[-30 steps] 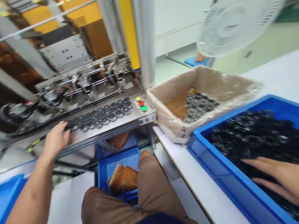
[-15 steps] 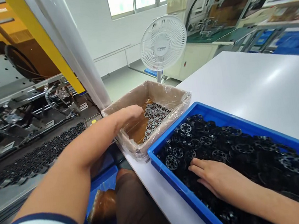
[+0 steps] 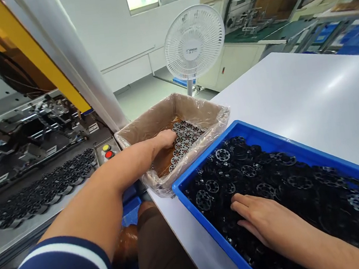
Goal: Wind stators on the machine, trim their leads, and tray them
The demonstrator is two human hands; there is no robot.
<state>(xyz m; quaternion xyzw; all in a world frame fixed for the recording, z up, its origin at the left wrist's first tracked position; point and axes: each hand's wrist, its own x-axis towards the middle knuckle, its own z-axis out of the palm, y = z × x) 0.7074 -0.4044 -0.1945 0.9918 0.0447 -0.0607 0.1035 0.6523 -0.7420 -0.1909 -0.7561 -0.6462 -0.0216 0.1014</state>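
My left hand (image 3: 166,138) reaches into a carton (image 3: 150,116) lined with clear plastic. Its fingers are curled at the near-left edge of a layer of flat grey rings with patterned openings (image 3: 185,140); whatever they pinch is hidden. On the right, my right hand (image 3: 253,212) rests in a blue crate (image 3: 213,246) heaped with loose black ring-shaped parts (image 3: 247,170). Its fingers bend down onto the parts, the thumb stands apart from them, and no part shows between.
Rows of black rings (image 3: 48,185) lie on the machine bench at left, near yellow and red buttons (image 3: 108,154). A slanted post (image 3: 81,55) stands behind the carton. Beyond are a white fan (image 3: 194,41) and a white table (image 3: 317,87).
The view has swung right. My left hand has left the ring rows on the machine bench and reached into the carton, lately a little deeper. My right hand stays in the blue crate.
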